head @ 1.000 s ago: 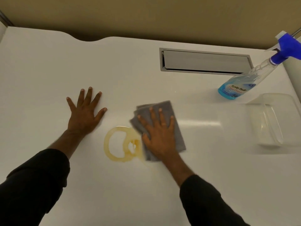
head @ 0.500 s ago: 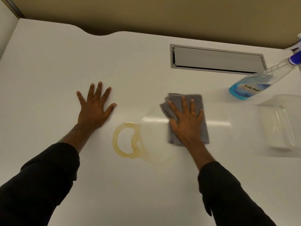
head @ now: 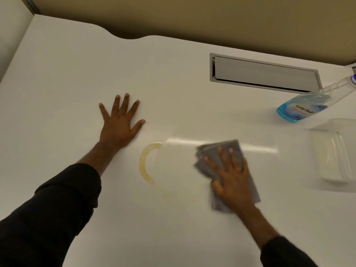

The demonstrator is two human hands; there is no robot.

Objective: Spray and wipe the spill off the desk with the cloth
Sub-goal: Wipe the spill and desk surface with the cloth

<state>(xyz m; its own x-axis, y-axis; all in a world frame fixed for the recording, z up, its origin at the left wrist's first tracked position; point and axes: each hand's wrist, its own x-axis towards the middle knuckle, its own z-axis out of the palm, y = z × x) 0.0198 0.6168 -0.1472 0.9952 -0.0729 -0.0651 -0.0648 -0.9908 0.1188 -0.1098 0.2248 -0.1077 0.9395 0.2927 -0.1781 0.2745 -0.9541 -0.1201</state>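
A yellowish spill (head: 144, 165) lies mid-desk as a half ring, only its left arc left; the desk to its right looks smeared and glossy. My right hand (head: 232, 178) presses flat on a folded grey cloth (head: 231, 149), right of the spill, blurred by motion. Spread flat on the white desk (head: 77, 74), my left hand (head: 120, 122) holds nothing, just up-left of the spill. A clear spray bottle of blue cleaner (head: 304, 107) stands at the far right, its head cut off by the frame edge.
A clear plastic container (head: 333, 157) sits at the right edge, just below the bottle. A grey cable flap (head: 264, 74) is set into the desk at the back right. The desk's back edge has a curved notch (head: 127, 36). A partition wall rises at the left.
My right hand swept the cloth over the spill's right half, away to the right, then back toward me. The ring's right side is wiped off. My left hand stayed planted.
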